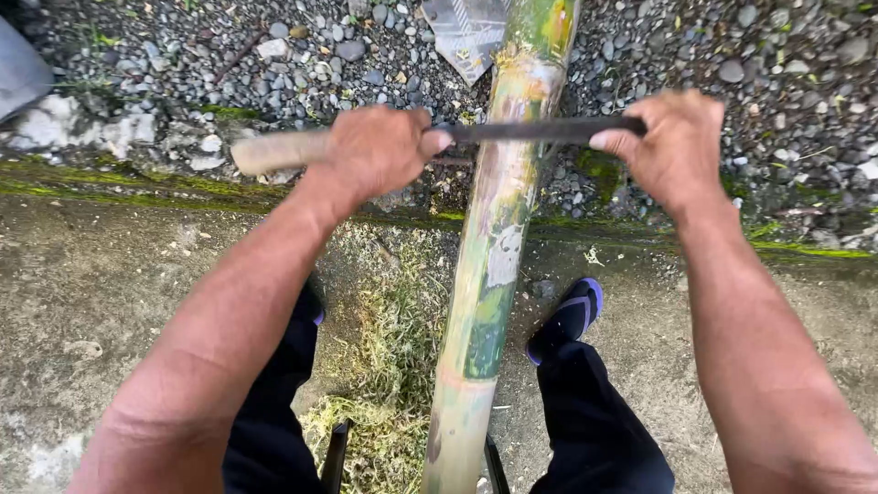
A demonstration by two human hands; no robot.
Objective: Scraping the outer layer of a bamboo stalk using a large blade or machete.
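Both hands gripped a blade [535, 130] laid crosswise on the pole [494, 247]. The left hand [375, 151] closed round its handle [274, 151], the right hand [672, 146] pinched its far end. The pole ran lengthwise away between them.

Bamboo pole [494, 256] mottled green/tan; blade [530, 130] dark; handle [279, 151] tan.

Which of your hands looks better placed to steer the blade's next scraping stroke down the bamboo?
Probably the left hand: it wraps the wooden handle fully, while the right hand only pinches the bare blade end lying across the bamboo pole.
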